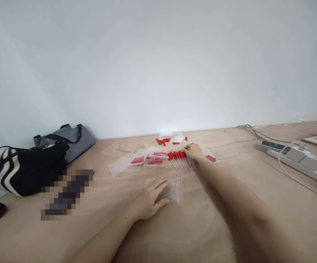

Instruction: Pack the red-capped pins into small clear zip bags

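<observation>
My left hand (154, 197) lies flat with fingers stretched out on a clear zip bag (174, 190) that has a red line along its right edge. Farther off, my right hand (193, 151) bends its fingers at the right end of a row of thin clear sticks with red tops (177, 155). Whether it grips one of them is hidden. Left of the row sit several overlapping clear bags with red pieces inside (155, 157). Just beyond my right hand lies another filled bag (211, 157). Loose red pieces (163, 141) are scattered behind the row.
A striped bag (78, 142) and a black bag (38, 170) stand at the left, with a blurred-out dark object (69, 193) before them. On the right are a white power strip (306, 164), cables and a black device (275, 146). A white wall (158, 65) closes the back.
</observation>
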The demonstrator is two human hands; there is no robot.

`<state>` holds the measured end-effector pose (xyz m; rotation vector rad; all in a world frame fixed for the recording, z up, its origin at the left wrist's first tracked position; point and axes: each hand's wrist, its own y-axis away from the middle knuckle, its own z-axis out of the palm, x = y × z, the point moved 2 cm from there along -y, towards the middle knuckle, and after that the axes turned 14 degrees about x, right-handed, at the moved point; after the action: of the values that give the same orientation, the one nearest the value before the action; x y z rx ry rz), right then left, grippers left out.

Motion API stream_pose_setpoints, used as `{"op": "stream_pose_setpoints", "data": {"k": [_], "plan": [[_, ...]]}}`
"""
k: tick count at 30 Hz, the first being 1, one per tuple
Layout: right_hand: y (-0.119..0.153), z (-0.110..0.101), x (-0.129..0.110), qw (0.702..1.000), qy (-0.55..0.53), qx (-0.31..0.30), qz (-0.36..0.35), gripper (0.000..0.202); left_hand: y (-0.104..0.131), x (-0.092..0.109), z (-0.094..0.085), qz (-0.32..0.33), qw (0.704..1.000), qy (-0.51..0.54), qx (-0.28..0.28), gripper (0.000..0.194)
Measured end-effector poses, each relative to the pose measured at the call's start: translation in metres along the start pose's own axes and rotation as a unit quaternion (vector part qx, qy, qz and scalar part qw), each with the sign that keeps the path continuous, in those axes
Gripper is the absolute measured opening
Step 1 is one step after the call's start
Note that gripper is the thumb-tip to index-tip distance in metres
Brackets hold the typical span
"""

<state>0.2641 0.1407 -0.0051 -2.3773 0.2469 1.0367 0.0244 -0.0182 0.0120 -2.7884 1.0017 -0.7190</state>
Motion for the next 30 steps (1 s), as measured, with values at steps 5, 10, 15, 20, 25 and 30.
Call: {"op": "stream_pose_setpoints", "data": {"k": [5, 10, 15, 20, 25, 30], "plan": [[-0.001, -0.017, -0.003, 0.991, -0.118, -0.009, 0.059, 0.012, -0.001, -0.001, 0.001, -0.007, 1.000, 0.006, 0.001, 0.051], [0.024, -0.058, 0.006, 0.965, -0.237, 0.022, 0.105, 0.020, -0.002, 0.001, 0.002, -0.015, 1.000, 0.006, 0.004, 0.052], [0.079, -0.075, 0.012, 0.877, -0.440, 0.024, 0.192, 0.035, -0.002, 0.005, 0.007, -0.026, 0.999, -0.006, 0.024, 0.050], [0.123, -0.063, -0.004, 0.844, -0.477, 0.002, 0.243, 0.042, -0.003, 0.009, 0.011, -0.034, 0.999, -0.006, 0.033, 0.050], [0.146, -0.054, -0.020, 0.870, -0.447, -0.125, 0.167, 0.038, -0.003, 0.007, 0.014, -0.035, 0.998, 0.007, 0.043, 0.053], [0.146, -0.050, -0.020, 0.917, -0.331, -0.224, 0.002, 0.025, -0.004, 0.008, 0.017, -0.019, 0.996, 0.035, 0.074, 0.052]]}}
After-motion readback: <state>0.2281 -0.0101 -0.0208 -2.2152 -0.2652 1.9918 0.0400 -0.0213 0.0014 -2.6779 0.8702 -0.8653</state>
